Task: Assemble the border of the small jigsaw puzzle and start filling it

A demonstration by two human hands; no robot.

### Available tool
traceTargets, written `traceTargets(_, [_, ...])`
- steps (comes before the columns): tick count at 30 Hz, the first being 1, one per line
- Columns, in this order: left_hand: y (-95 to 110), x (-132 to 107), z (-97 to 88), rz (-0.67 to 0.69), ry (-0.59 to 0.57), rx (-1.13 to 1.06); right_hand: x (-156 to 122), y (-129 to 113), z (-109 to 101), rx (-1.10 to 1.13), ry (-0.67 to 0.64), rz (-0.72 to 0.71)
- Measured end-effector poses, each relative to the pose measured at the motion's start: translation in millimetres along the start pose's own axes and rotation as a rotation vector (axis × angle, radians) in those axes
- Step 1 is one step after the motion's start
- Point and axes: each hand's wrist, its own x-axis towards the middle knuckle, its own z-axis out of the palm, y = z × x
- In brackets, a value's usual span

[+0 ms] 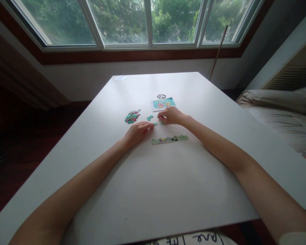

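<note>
Head view: the teal piece (155,124) lies between both hands — my left hand (137,132), flat and unclenched, touches it from the left; my right hand (171,116) curls just right of it — whether it grips anything, I cannot tell.

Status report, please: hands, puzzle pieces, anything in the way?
Left hand on table, fingertips at small pieces. Right hand curled beside them, grip unclear. Joined strip lies nearer, apart. Nothing blocks.
</note>
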Motion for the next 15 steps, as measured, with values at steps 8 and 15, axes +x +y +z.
traceTargets(8, [-7, -6, -9.0, -0.06, 0.101, 0.068, 11, 22, -8, 0.196, 0.274, 0.213])
traceTargets(15, [-18, -13, -14.2, -0.191, 0.104, 0.117, 5, 41, -5, 0.281, 0.284, 0.287])
